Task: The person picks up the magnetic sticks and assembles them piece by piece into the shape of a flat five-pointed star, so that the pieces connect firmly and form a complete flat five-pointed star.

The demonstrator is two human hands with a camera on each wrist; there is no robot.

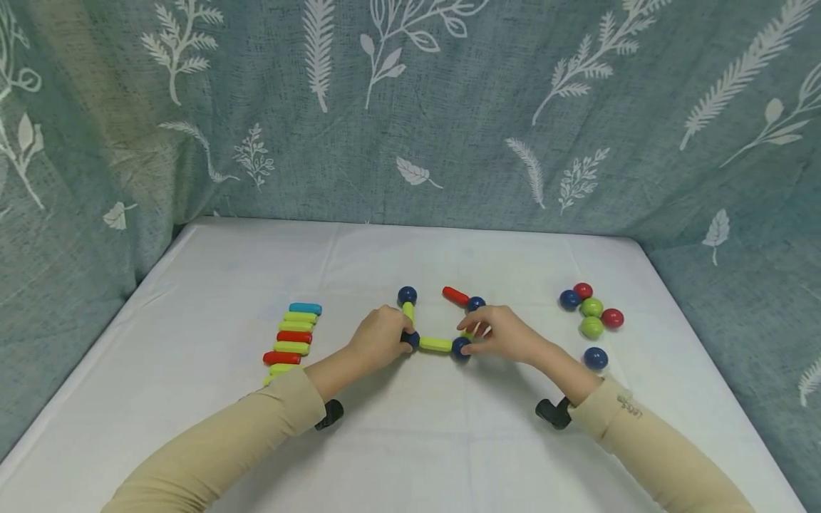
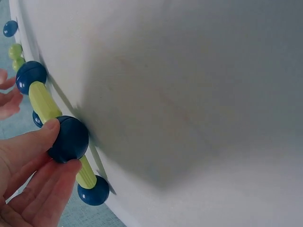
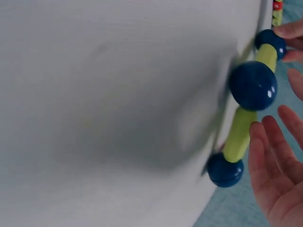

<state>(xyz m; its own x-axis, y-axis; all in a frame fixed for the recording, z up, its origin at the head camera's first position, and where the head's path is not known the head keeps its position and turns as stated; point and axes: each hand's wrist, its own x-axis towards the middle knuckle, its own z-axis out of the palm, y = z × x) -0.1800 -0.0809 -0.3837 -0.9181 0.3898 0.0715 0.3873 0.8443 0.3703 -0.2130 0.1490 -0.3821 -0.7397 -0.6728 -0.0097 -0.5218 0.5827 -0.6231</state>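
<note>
In the head view, blue balls and yellow-green rods form a three-sided shape, with a red rod [image 1: 455,296] on the ball [image 1: 476,304] at its far right corner. My left hand [image 1: 381,336] pinches the near left blue ball [image 2: 70,139] between thumb and fingers. From that ball one yellow-green rod [image 1: 436,345] runs right to another blue ball [image 3: 253,85], and a second rod [image 1: 408,311] runs back to a far ball [image 1: 407,295]. My right hand [image 1: 503,333] is beside the near right ball and its rod [image 3: 239,135], fingers spread and loosely bent, gripping nothing.
To the left lies a column of blue, yellow-green and red rods [image 1: 295,336], partly behind the left forearm. At the right are loose red, green and blue balls [image 1: 592,328], with one blue ball [image 1: 596,358] nearer. A patterned curtain [image 1: 410,114] hangs behind the white table [image 1: 256,249].
</note>
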